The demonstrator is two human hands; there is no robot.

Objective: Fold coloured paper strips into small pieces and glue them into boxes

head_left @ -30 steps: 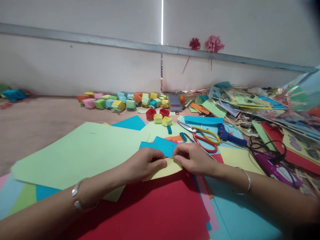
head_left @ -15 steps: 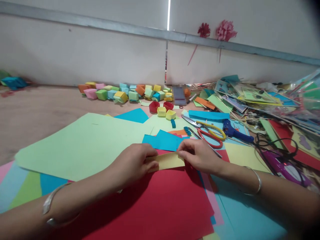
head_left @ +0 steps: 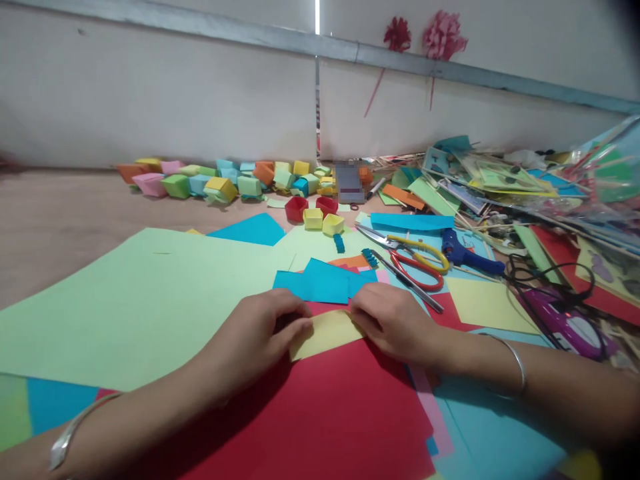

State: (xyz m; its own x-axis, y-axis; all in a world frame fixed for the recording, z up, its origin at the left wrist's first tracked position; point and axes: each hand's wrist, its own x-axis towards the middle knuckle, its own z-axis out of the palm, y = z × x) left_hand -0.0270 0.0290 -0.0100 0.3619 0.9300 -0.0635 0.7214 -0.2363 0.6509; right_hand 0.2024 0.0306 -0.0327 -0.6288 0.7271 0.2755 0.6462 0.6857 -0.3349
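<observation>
Closely pinched, left fingers (head_left: 302,326), right fingers (head_left: 359,312) gripping yellow paper (head_left: 327,333), small lettering (head_left: 469,242) blurred

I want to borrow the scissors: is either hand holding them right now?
No, the scissors lie beyond the right hand, while it and the left hand hold a yellow paper strip.

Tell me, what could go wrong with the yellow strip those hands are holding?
The left hand and right hand hold opposite ends of the yellow strip, so uneven pulling might crease it crookedly. The scissors lie just beyond the right hand, so a careless reach might bump them.
</observation>
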